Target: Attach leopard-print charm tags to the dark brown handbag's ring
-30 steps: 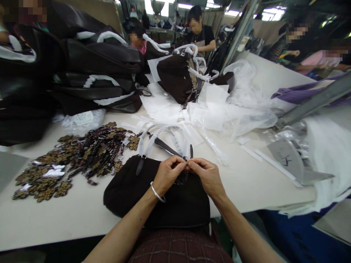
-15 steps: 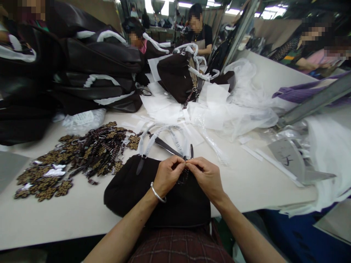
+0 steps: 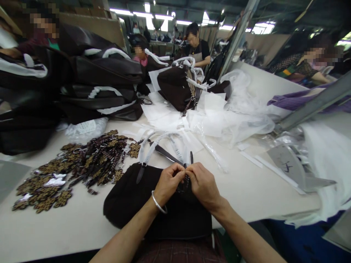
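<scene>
A dark brown handbag (image 3: 128,197) lies on the table in front of me, its handles (image 3: 146,149) wrapped in white film and standing up. Over its upper right part, by the base of a handle, my left hand (image 3: 170,179) and my right hand (image 3: 202,184) meet in a pinch, fingertips nearly touching. What they pinch is hidden and too small to name. Just below the fingers a dark braided piece hangs against the bag. To the left lies a heap of braided bag charms (image 3: 101,157) with leopard-print flower shapes.
Stacked dark bags (image 3: 104,69) rise at the back left. Behind my bag another brown handbag (image 3: 175,86) stands among white paper sheets (image 3: 159,113). Clear plastic (image 3: 246,124) and a metal post (image 3: 238,40) are on the right. Several people work around the table and beyond.
The camera has tipped up, so the scene sits lower in view. Both hands stay at the same spot on the bag; my right hand has turned slightly, its knuckles higher.
</scene>
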